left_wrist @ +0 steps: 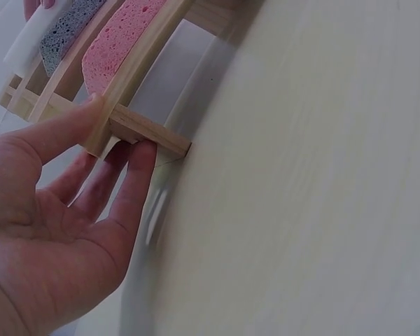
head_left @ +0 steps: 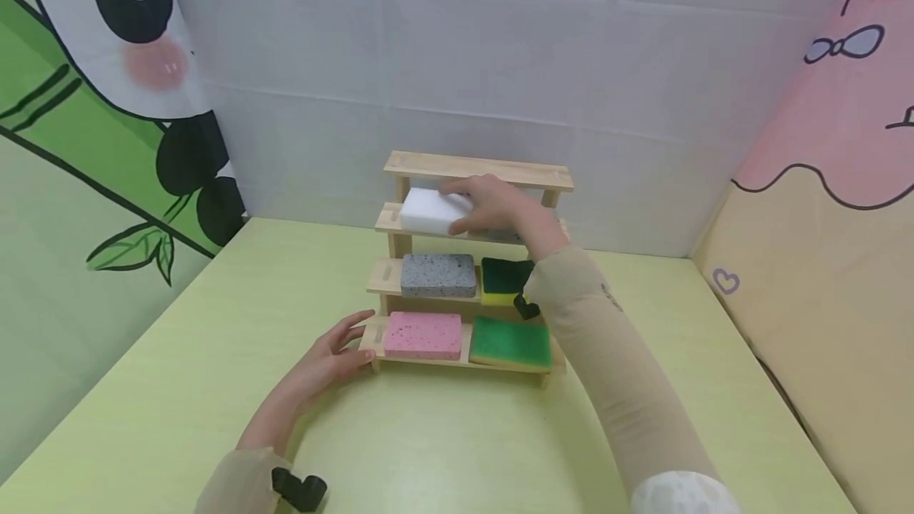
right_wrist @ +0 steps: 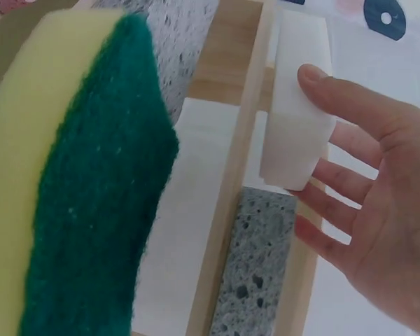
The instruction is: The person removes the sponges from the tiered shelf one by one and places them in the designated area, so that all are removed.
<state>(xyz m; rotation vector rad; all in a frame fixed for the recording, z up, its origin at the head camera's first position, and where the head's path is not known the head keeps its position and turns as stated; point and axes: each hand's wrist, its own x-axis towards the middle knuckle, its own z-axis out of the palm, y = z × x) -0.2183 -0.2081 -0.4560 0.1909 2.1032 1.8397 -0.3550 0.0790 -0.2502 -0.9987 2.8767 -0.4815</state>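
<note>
A stepped wooden rack stands on the table against the back wall. My right hand holds a white sponge at the left of the second tier from the top, thumb on its front face and fingers behind, as the right wrist view shows. A grey porous sponge lies beside it on that tier, mostly hidden from the head view by the hand. Down at the bottom tier's left end, my left hand grips the rack, thumb on the board's end and fingers around its support.
One tier below sit a grey speckled sponge and a green-and-yellow scouring sponge, partly covered by the right sleeve. The bottom tier bears a pink sponge and a green scouring sponge. Cartoon-printed walls enclose the pale yellow table.
</note>
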